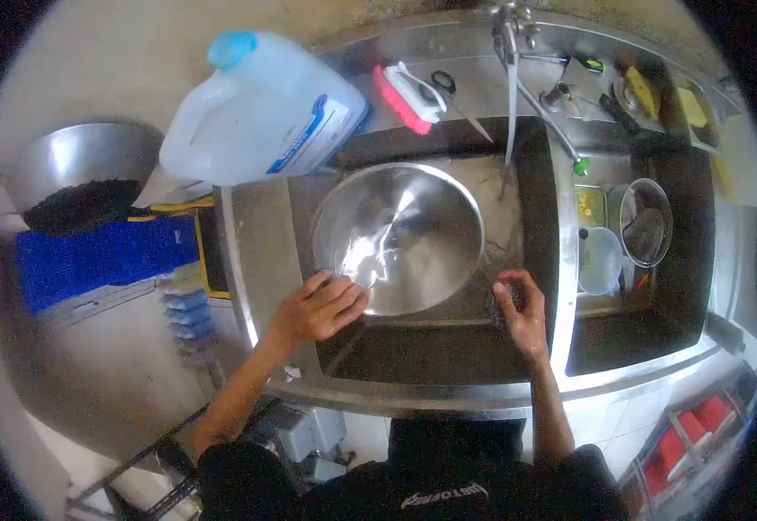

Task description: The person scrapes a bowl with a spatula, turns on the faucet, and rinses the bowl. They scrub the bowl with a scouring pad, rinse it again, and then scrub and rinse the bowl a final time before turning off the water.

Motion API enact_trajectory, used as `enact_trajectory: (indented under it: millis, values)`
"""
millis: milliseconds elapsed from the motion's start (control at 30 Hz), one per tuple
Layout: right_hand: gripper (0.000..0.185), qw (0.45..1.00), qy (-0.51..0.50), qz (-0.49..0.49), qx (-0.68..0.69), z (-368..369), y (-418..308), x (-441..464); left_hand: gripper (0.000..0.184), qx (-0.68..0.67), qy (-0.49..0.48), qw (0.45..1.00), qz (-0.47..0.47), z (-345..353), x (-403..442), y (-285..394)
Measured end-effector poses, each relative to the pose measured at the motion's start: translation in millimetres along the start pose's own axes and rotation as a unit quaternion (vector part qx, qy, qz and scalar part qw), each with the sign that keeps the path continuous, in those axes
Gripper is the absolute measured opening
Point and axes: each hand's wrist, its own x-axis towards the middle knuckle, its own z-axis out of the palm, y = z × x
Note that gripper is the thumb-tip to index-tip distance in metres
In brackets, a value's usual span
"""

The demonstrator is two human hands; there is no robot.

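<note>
A large shiny metal bowl (431, 252) lies in the left sink basin (431, 352). My left hand (322, 304) is at the bowl's lower left rim, its fingers bent over the edge and pressed together. To the right of the bowl, my right hand (522, 313) grips a dark scouring pad (496, 304), partly hidden by the fingers. Water shows beside the bowl, below the faucet (510, 95).
Behind the basin are a large plastic jug (257, 113), a pink-and-white brush (406, 97) and scissors (461, 104). The right basin holds a metal pot (645, 224) and a plastic container (600, 260). Another metal bowl (83, 156) stands far left.
</note>
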Motion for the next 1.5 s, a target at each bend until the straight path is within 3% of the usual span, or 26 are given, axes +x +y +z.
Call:
enact_trajectory:
  millis: [133, 300, 333, 400, 467, 500, 533, 567, 633, 667, 733, 767, 800, 833, 867, 900, 967, 1000, 1067, 1133, 1200, 1267, 1333, 1400, 1467, 1500]
  values:
    - [0.026, 1.0, -0.018, -0.02, 0.009, 9.9, -22.4, 4.1, 0.02, 0.023, -0.017, 1.0, 0.008, -17.4, -6.3, -7.4]
    - [0.03, 0.998, -0.012, -0.048, 0.026, 12.2, -27.1, 8.2, 0.023, -0.171, -0.175, 0.967, -0.066, -48.0, 1.3, -26.1]
    - [0.03, 0.998, 0.003, -0.05, 0.024, 9.1, -27.4, 10.9, 0.023, -0.171, -0.168, 0.969, -0.052, -46.9, -1.1, -29.9]
    - [0.03, 0.993, 0.076, -0.072, -0.059, -8.4, -25.4, 22.9, 0.025, -0.376, -0.16, 0.871, -0.274, -33.6, -12.4, -27.2]
    - [0.03, 0.975, 0.196, -0.101, -0.024, -41.1, -19.8, 55.1, 0.03, -0.539, -0.045, 0.645, -0.54, -21.6, -25.7, -4.9]
    - [0.029, 0.959, 0.243, -0.148, 0.001, -64.8, -19.4, 84.3, 0.033, -0.563, 0.016, 0.608, -0.56, -7.3, -32.1, 7.6]
    - [0.032, 0.948, 0.304, -0.092, 0.034, -90.0, -21.3, 106.6, 0.035, -0.583, 0.076, 0.565, -0.58, 1.5, -40.4, 19.7]
    - [0.039, 0.927, 0.365, -0.09, 0.015, -116.9, -25.4, 137.5, 0.035, -0.581, 0.077, 0.573, -0.572, -5.3, -34.7, 41.1]
    - [0.043, 0.907, 0.398, -0.134, 0.023, -163.4, -47.7, 196.0, 0.027, -0.586, 0.233, 0.383, -0.675, -12.0, -12.6, 84.7]
    - [0.043, 0.896, 0.405, -0.177, 0.031, -173.3, -63.7, 220.5, 0.027, -0.584, 0.243, 0.382, -0.674, -16.0, -4.3, 95.4]
    - [0.054, 0.865, 0.394, -0.291, -0.107, -188.2, -67.4, 276.6, 0.017, -0.447, 0.191, 0.647, -0.587, -24.9, 11.3, 119.2]
    - [0.06, 0.88, 0.333, -0.291, -0.172, -191.1, -61.0, 301.8, 0.011, -0.405, 0.168, 0.68, -0.588, -39.7, 34.0, 131.3]
    - [0.067, 0.888, 0.265, -0.292, -0.236, -191.5, -52.0, 319.8, 0.011, -0.396, 0.182, 0.668, -0.603, -54.8, 53.7, 136.4]
    - [0.067, 0.89, 0.239, -0.306, -0.236, -192.9, -37.2, 330.8, 0.014, -0.239, 0.154, 0.834, -0.473, -71.2, 72.2, 136.5]
    - [0.071, 0.909, 0.157, -0.295, -0.248, -198.2, -26.3, 341.0, 0.017, -0.063, 0.104, 0.941, -0.315, -88.4, 87.2, 135.5]
    - [0.075, 0.92, 0.075, -0.281, -0.263, -204.4, -17.7, 351.9, 0.017, -0.056, 0.108, 0.931, -0.343, -108.3, 99.1, 136.9]
    - [0.078, 0.917, 0.026, -0.305, -0.255, -215.7, -16.7, 353.5, 0.023, -0.047, 0.055, 0.965, -0.253, -147.1, 118.3, 137.9]
    - [0.076, 0.912, 0.048, -0.301, -0.276, -214.3, -20.0, 342.8, 0.023, -0.048, 0.061, 0.959, -0.272, -162.2, 121.3, 136.7]
    - [0.074, 0.9, 0.058, -0.304, -0.308, -218.8, -24.1, 324.8, 0.024, 0.013, 0.034, 0.981, -0.189, -186.4, 121.8, 134.7]
    - [0.066, 0.877, 0.085, -0.338, -0.329, -219.0, -23.3, 321.5, 0.023, 0.049, 0.027, 0.981, -0.187, -203.9, 120.6, 132.8]
    - [0.053, 0.857, 0.142, -0.397, -0.297, -202.1, -54.4, 291.2, 0.021, 0.091, 0.022, 0.984, -0.151, -212.4, 112.6, 132.6]
    - [0.042, 0.924, 0.097, -0.35, -0.119, -160.1, -123.3, 215.6, 0.02, 0.106, 0.006, 0.985, -0.137, -219.9, 97.9, 130.4]
    - [0.035, 0.895, 0.07, -0.435, -0.062, -123.0, -182.6, 141.7, 0.019, 0.113, -0.005, 0.985, -0.127, -225.7, 92.3, 127.7]
    - [0.028, 0.813, 0.015, -0.571, -0.114, -100.3, -222.5, 81.5, 0.019, 0.12, -0.004, 0.985, -0.127, -224.7, 85.0, 125.4]
    - [0.026, 0.748, -0.089, -0.604, -0.259, -86.9, -242.9, 40.8, 0.02, 0.131, 0.001, 0.984, -0.121, -224.6, 77.2, 120.9]
    - [0.026, 0.747, -0.09, -0.605, -0.26, -71.0, -262.7, 25.3, 0.019, 0.128, 0.0, 0.985, -0.113, -223.8, 72.6, 118.9]
